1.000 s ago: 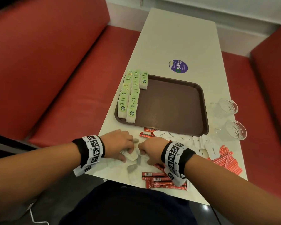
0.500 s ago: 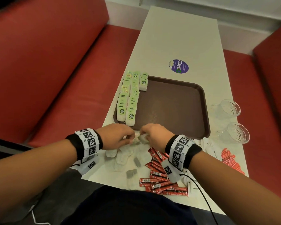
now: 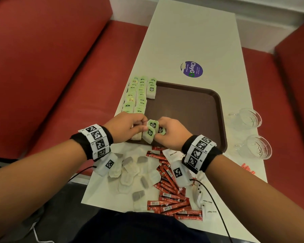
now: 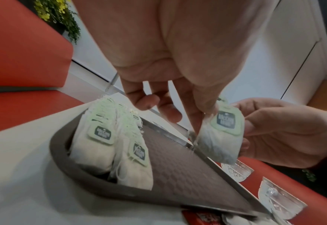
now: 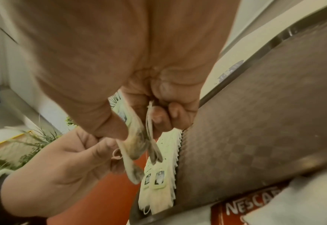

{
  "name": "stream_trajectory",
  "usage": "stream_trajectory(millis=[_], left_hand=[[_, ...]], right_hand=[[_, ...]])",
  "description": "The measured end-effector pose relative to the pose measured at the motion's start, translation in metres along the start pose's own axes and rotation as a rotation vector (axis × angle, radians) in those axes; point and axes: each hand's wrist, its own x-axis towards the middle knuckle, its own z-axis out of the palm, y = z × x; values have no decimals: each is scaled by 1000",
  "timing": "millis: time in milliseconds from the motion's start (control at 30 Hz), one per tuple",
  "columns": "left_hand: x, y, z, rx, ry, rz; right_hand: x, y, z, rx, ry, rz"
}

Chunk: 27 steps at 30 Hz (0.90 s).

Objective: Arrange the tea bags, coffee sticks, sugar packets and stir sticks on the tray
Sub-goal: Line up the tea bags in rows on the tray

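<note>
Both hands meet over the near-left corner of the brown tray [image 3: 191, 109]. My right hand [image 3: 158, 133] grips a small bunch of green-tagged tea bags [image 3: 152, 130]. My left hand [image 3: 142, 125] pinches the front bag of that bunch [image 4: 221, 137] by its top edge. The right wrist view shows the bags [image 5: 139, 146] fanned between thumb and curled fingers. Rows of tea bags [image 3: 139, 97] stand along the tray's left side [image 4: 108, 137]. On the table near me lie loose tea bags [image 3: 130, 174], red coffee sticks [image 3: 170, 192], white sugar packets [image 3: 172, 153] and red stir sticks [image 3: 247, 168].
Two glass cups [image 3: 250, 118] [image 3: 259, 148] stand to the right of the tray. A purple sticker [image 3: 191, 69] is on the white table [image 3: 191, 32] beyond it. Red bench seats [image 3: 51, 85] flank the table. Most of the tray floor is bare.
Both hands rose from the loose pile at the table's near edge and moved forward to the tray's near-left corner, now holding tea bags between them.
</note>
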Motion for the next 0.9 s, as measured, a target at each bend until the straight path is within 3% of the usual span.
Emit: stream_trajectory(millis=[200, 367, 500, 700, 900], left_hand=[[16, 0, 4, -74, 53, -53], [30, 7, 0, -176, 72, -46], [53, 4, -4, -67, 107, 12], [81, 4, -9, -99, 244, 7], [112, -13, -18, -216, 407, -126]], right_hand=[[8, 7, -5, 145, 28, 29], [21, 13, -11, -4, 46, 86], [31, 19, -15, 8, 42, 129], [49, 29, -29, 62, 134, 228], [52, 42, -36, 19, 121, 319]])
